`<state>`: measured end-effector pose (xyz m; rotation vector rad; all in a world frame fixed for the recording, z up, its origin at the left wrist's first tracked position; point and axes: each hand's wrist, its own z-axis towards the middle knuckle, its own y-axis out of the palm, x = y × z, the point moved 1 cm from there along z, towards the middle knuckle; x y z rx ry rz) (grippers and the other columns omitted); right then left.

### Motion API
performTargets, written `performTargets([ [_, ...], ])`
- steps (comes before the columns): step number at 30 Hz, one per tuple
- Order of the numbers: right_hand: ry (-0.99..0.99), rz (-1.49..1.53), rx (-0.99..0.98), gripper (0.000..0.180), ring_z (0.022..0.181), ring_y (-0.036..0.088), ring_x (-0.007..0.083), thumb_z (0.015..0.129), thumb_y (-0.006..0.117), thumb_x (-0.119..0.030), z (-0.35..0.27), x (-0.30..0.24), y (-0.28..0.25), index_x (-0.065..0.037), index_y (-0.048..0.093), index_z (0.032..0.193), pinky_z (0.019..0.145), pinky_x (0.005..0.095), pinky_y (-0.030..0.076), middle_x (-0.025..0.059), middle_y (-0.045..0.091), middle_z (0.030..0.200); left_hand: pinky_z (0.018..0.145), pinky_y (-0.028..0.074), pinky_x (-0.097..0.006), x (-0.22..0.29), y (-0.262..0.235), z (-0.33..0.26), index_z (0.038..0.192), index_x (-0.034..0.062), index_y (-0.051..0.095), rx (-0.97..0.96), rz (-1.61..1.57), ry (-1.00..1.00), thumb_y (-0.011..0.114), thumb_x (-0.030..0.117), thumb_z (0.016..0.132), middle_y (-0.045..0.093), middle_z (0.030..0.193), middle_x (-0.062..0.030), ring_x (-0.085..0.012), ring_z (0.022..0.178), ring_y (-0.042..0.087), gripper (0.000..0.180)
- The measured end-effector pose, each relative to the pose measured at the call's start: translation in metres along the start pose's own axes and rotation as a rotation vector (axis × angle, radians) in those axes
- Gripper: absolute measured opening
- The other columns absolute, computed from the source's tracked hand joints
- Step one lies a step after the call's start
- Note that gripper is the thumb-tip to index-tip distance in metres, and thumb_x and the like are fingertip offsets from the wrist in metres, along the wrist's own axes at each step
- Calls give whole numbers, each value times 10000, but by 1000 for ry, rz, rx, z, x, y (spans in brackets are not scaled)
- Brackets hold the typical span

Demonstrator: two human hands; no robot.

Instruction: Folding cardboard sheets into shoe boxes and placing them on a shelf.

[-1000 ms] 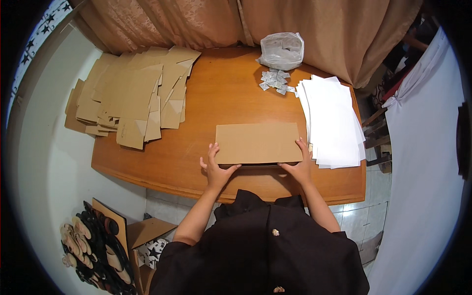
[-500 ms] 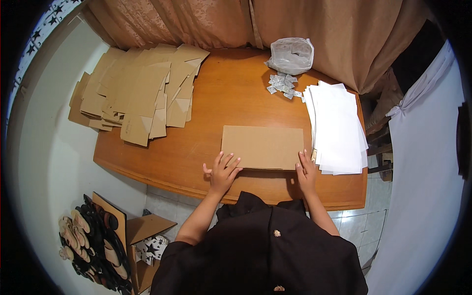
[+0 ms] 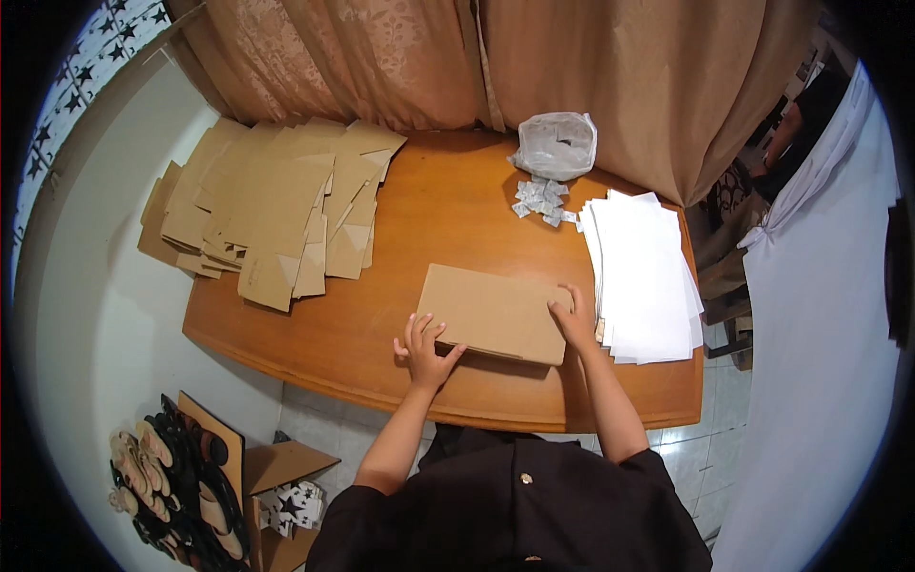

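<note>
A flat, closed brown cardboard box [image 3: 496, 310] lies near the front edge of the table, turned slightly askew. My left hand [image 3: 425, 355] grips its near left corner, fingers spread over the top and thumb along the near side. At the right end, my right hand [image 3: 572, 322] clasps the box, with the thumb on top and the fingers around the far right corner. What is inside the box is hidden.
Flattened cardboard cartons [image 3: 276, 200] are piled at the far left of the wooden table [image 3: 448, 210]. Small sachets [image 3: 541, 198] lie beside a clear plastic bag [image 3: 558, 146] at the back. White paper sheets [image 3: 639, 281] are stacked on the right. Shoes [image 3: 181, 477] stand at lower left.
The box has turned clockwise, its right end coming nearer to me. My right hand has shifted from the near right corner to the far right one. The whole view has tilted upward a little.
</note>
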<state>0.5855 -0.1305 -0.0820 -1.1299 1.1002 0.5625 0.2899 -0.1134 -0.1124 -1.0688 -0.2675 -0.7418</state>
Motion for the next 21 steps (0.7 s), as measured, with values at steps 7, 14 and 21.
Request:
performTargets([
  [7, 156, 301, -141, 339, 874, 563, 141, 812, 659, -234, -53, 22, -21, 1, 585, 1046, 788, 288, 444, 56, 616, 910, 1018, 138, -586, 26, 12, 7, 1229, 114, 455, 38, -73, -248, 594, 283, 796, 304, 1388, -170, -374, 1315, 239, 485],
  [14, 146, 408, -197, 430, 984, 554, 161, 874, 585, -241, -117, 48, 4, 8, 518, 1219, 874, 294, 427, 104, 622, 1049, 1093, 172, -413, 34, 24, -46, 1422, -12, 52, -279, -626, -335, 502, 211, 883, 167, 1438, -267, -397, 1328, 197, 737],
  [21, -80, 283, -335, 497, 1143, 507, 205, 904, 539, -268, -154, -28, 60, -104, 406, 1354, 960, 299, 380, 152, 537, 1235, 1101, 98, -346, 30, -21, -126, 1398, 53, -225, -232, -1065, -536, 465, 214, 926, 37, 1494, -177, -270, 1374, 80, 852],
])
